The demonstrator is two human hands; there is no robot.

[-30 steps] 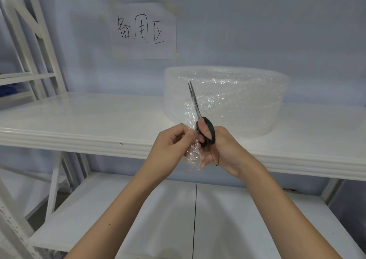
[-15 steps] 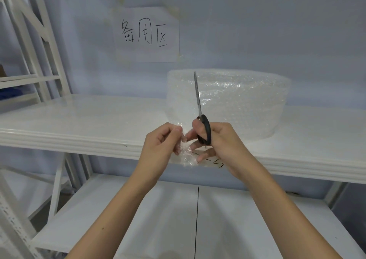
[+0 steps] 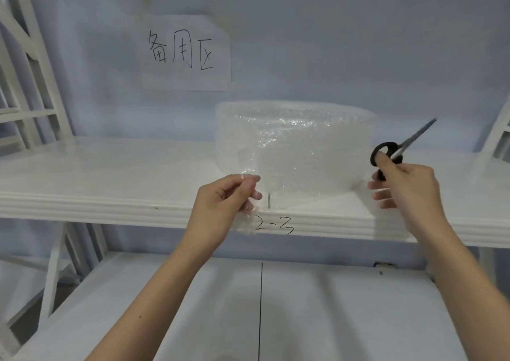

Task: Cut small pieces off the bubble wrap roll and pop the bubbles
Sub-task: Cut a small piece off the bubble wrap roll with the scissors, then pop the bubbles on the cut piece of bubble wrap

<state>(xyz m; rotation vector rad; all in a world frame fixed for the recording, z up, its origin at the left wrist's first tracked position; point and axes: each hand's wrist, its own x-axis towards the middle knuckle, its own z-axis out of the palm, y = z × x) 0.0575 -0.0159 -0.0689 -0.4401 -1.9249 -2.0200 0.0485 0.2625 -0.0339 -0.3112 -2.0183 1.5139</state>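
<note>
Hands now apart over white shelf (image 3: pixel 110 184)

A wide, clear bubble wrap roll (image 3: pixel 298 150) stands on end on the white shelf (image 3: pixel 110 178), near its front edge. A small cut piece of bubble wrap (image 3: pixel 248 208), crumpled and translucent, hangs before the shelf's edge, left of the roll's front.

Parted now — right hand (image 3: pixel 411 186) swung out to the right with the scissors (image 3: pixel 397 150), blades tilted up-right; left hand (image 3: pixel 223 208) alone pinching the cut bubble wrap piece (image 3: pixel 247 195), lifted slightly.
</note>
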